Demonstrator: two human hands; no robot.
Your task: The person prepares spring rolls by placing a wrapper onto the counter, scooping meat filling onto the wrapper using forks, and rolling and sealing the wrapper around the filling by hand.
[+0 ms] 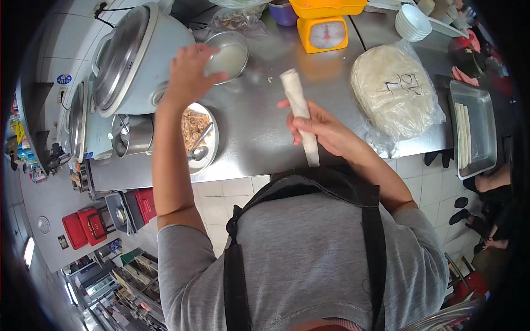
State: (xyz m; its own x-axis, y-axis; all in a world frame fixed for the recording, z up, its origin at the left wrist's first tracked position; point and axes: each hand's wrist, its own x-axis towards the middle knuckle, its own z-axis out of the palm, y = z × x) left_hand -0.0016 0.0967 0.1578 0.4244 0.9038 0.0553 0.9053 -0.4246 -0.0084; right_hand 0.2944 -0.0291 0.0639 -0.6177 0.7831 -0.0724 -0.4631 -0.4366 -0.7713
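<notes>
My right hand [323,128] is closed around a long white roll [298,102] of thin wrapper, like an uncooked spring roll, held up over the steel table's near edge. My left hand [194,73] reaches to the glass bowl [234,58] of cloudy, whitish liquid, with thumb and fingers apart at its left rim; it holds nothing that I can see. Below that forearm, a white plate [212,149] carries a shredded brown filling [194,128] and a metal spoon [197,153]. At the right lies a plastic bag with a thick stack of white wrappers [392,91], marked in black.
Large cookers [146,60] stand at the left, beside a metal pot [132,135] with utensils. A yellow scale [323,36] and stacked white bowls [413,23] are at the back. A metal tray [480,129] with finished rolls [463,135] sits far right. Another person's legs show beyond it.
</notes>
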